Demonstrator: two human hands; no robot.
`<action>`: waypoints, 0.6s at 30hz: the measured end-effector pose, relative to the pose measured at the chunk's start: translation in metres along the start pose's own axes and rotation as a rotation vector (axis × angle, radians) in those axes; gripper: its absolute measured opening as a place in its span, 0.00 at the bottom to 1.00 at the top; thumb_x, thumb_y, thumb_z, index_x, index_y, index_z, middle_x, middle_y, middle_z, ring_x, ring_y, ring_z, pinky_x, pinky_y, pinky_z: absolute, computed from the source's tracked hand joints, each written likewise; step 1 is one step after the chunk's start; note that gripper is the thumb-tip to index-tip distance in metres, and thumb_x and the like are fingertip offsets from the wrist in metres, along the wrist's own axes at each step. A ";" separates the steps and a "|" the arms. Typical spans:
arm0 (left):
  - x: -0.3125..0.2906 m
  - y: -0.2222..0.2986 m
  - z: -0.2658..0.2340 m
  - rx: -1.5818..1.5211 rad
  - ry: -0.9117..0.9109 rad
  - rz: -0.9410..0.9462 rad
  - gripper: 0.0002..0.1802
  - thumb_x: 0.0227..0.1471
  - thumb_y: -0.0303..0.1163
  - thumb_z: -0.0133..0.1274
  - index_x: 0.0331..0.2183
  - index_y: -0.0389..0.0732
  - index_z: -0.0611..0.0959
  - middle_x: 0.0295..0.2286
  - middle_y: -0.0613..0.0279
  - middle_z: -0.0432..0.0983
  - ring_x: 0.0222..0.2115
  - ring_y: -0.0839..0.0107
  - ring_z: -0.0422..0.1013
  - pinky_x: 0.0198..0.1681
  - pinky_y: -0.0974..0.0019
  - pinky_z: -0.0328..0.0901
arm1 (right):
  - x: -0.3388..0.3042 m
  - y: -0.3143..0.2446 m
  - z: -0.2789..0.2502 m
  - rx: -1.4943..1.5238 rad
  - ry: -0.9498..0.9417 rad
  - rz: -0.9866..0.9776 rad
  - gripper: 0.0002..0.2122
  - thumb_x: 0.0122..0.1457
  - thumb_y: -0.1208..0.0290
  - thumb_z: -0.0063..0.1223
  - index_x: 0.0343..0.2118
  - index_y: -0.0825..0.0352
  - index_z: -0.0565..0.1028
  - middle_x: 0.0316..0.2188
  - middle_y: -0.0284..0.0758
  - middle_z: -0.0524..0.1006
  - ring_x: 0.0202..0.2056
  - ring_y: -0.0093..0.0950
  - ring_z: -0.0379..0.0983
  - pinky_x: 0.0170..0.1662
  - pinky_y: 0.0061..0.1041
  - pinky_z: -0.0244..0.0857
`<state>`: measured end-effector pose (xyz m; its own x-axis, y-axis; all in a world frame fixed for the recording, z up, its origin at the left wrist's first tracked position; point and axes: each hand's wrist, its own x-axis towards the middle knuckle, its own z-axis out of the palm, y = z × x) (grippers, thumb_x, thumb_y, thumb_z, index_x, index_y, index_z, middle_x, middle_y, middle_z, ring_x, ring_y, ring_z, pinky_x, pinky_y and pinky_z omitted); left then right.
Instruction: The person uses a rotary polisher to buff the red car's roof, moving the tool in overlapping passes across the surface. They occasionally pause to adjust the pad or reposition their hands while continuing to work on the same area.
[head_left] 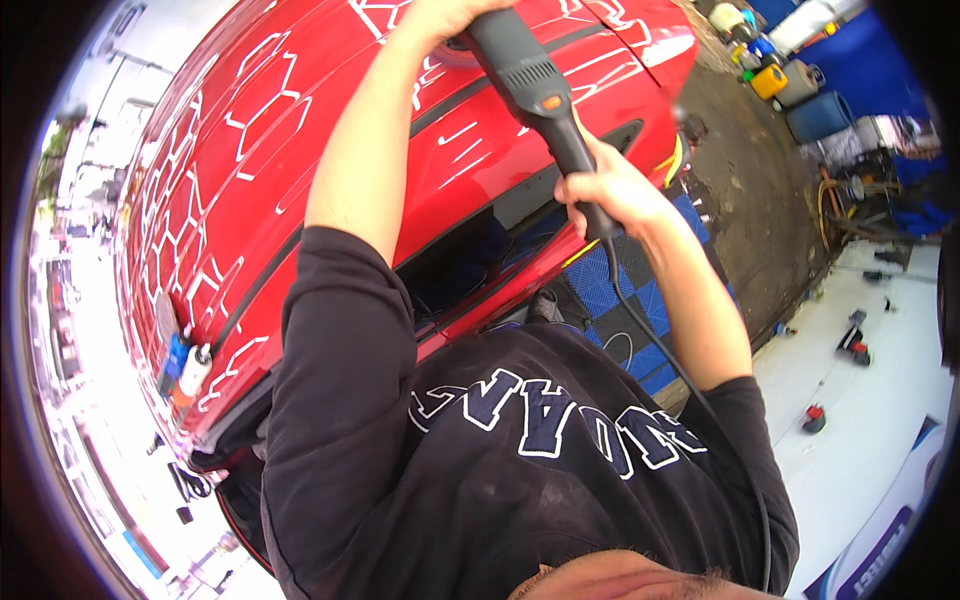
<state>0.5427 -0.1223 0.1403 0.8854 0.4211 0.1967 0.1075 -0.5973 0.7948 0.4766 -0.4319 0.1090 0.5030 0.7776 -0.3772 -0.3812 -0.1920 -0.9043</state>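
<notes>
Glossy, smooth painted car body (270,140), matt plastic power tool (530,85), matt cloth shirt (490,490), textured plastic-looking floor tiles (597,287).

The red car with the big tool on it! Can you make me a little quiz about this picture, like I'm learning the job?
1. Which hand holds the power tool near its cord?
2. True or false: the floor tiles beside the car are all red.
3. The small bright spot on the tool is: a) green b) orange c) white.

Key:
1. The right hand.
2. False; many are blue.
3. b) orange.
</notes>
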 end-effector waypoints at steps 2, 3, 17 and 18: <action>-0.020 -0.020 -0.021 -0.067 0.004 0.022 0.62 0.38 0.53 0.77 0.69 0.43 0.65 0.63 0.36 0.66 0.63 0.47 0.66 0.65 0.50 0.63 | -0.008 0.008 0.020 0.006 -0.035 0.028 0.49 0.48 0.80 0.57 0.76 0.57 0.46 0.26 0.38 0.76 0.17 0.27 0.74 0.22 0.27 0.71; -0.031 -0.021 -0.024 -0.106 0.002 0.052 0.62 0.38 0.54 0.76 0.69 0.43 0.65 0.63 0.35 0.66 0.63 0.46 0.66 0.65 0.50 0.63 | -0.014 0.010 0.027 0.017 -0.022 0.032 0.51 0.48 0.80 0.57 0.76 0.56 0.44 0.27 0.38 0.76 0.17 0.27 0.74 0.23 0.27 0.72; -0.227 -0.087 -0.206 0.060 0.354 -0.213 0.60 0.42 0.52 0.75 0.69 0.39 0.64 0.61 0.39 0.68 0.61 0.51 0.68 0.65 0.53 0.62 | -0.009 0.019 0.181 -0.221 -0.461 0.100 0.55 0.53 0.85 0.53 0.76 0.51 0.28 0.29 0.39 0.76 0.17 0.24 0.74 0.24 0.27 0.71; -0.241 -0.105 -0.220 0.081 0.378 -0.206 0.60 0.42 0.53 0.75 0.69 0.39 0.65 0.59 0.41 0.70 0.59 0.53 0.70 0.64 0.55 0.63 | -0.007 0.020 0.194 -0.239 -0.502 0.103 0.55 0.54 0.85 0.52 0.76 0.51 0.26 0.31 0.40 0.77 0.17 0.25 0.75 0.24 0.27 0.72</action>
<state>0.2188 -0.0104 0.1355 0.6159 0.7480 0.2471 0.3131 -0.5203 0.7945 0.3149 -0.3255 0.1324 0.0193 0.9261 -0.3769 -0.1930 -0.3664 -0.9102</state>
